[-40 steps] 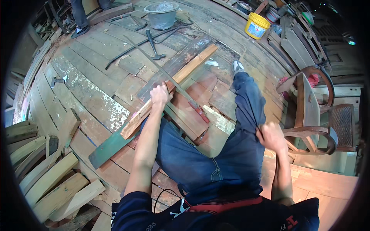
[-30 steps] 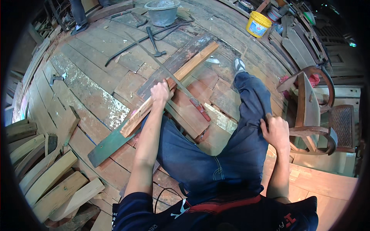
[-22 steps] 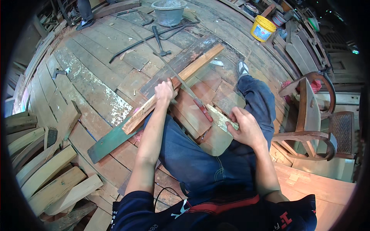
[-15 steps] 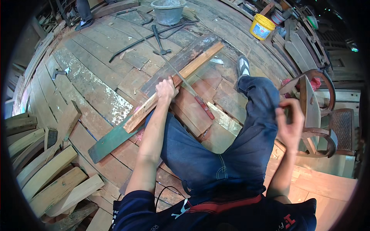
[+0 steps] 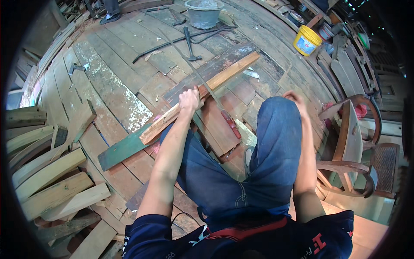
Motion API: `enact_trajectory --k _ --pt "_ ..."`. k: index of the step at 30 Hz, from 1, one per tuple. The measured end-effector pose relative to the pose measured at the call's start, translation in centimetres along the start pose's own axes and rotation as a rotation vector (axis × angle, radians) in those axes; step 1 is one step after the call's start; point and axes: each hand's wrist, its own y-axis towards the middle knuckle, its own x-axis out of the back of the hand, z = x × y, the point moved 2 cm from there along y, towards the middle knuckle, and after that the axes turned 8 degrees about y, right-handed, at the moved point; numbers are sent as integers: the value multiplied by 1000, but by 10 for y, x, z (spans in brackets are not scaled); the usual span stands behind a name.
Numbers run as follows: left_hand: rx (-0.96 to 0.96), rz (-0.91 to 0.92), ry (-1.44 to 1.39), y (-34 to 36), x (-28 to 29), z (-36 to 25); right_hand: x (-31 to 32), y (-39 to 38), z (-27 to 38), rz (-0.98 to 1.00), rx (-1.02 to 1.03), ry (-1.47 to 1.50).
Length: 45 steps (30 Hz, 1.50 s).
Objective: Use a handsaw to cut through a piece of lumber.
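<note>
My left hand is closed on a long pale-brown wooden batten that lies diagonally over a green board and a dark weathered plank. A long thin saw with a red handle rests across the batten just right of that hand, blade pointing away from me. My right hand is at the far side of my raised right knee, partly hidden by it; its fingers are blurred, so I cannot tell whether they hold anything.
Offcuts are piled at lower left. Ahead lie a pry bar, a hammer and a grey tub. At right stand a yellow bucket and a wooden chair. Another person's leg shows at top left.
My right leg has bent, the knee rising and the foot drawing inward. My right hand has moved forward to beside the knee. The left hand still grips the batten.
</note>
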Motion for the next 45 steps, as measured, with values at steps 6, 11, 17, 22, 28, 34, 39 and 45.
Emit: enact_trajectory --k 6,11,17,22,28,34,39,45 --pt "10 -18 19 0 -4 -2 30 -32 -162 -74 -377 604" --pt "68 69 78 2 4 1 36 -89 -163 -77 -386 614" --pt "125 127 108 9 4 1 44 -137 -142 -81 -369 587" --pt "-34 -477 -252 9 -84 81 -7 -105 -122 39 -299 628" --pt "129 101 56 8 -11 12 -26 -86 -123 67 -268 648" --pt "123 -138 143 6 -32 34 -42 -72 -115 110 -241 671" --pt "142 23 114 5 -30 33 -41 -68 -112 129 -234 664" --pt "130 26 37 2 -21 31 -45 -57 -103 168 -206 657"
